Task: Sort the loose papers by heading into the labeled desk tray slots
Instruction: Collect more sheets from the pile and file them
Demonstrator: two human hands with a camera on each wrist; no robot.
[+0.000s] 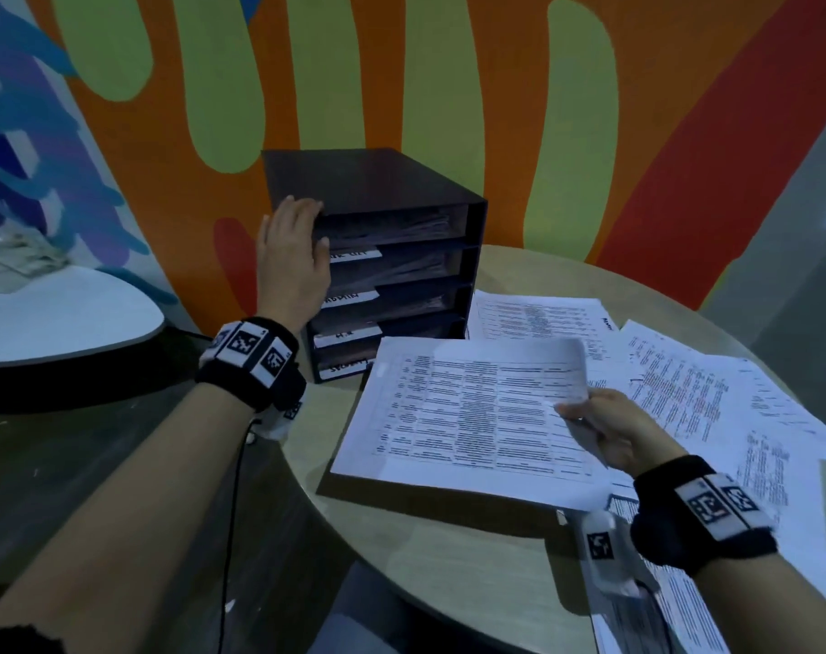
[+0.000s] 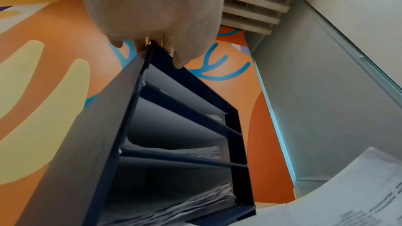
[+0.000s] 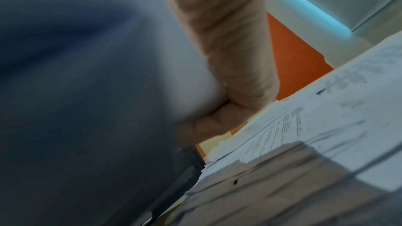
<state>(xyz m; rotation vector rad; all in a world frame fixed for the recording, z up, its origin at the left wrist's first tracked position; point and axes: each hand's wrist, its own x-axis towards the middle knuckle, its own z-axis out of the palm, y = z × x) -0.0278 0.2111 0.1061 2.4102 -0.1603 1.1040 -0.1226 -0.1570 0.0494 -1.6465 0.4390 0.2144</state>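
Note:
A dark desk tray [image 1: 378,181] with several white-labelled slots stands at the back of the round table [image 1: 425,549], with papers lying in its slots [image 2: 174,200]. My left hand [image 1: 307,219] grips the tray's top left front corner [image 2: 150,45], fingers over the top edge and thumb across the front. My right hand [image 1: 604,427] pinches the right edge of a printed sheet [image 1: 467,413], which hangs above the table in front of the tray. In the right wrist view the sheet [image 3: 97,92] is a blurred grey surface against my fingers [image 3: 228,49].
Several loose papers [image 1: 685,384] lie spread over the table's right side and under my right wrist. A white table [image 1: 62,313] stands at the left. A black cable [image 1: 234,512] hangs from my left wrist. A painted wall rises close behind the tray.

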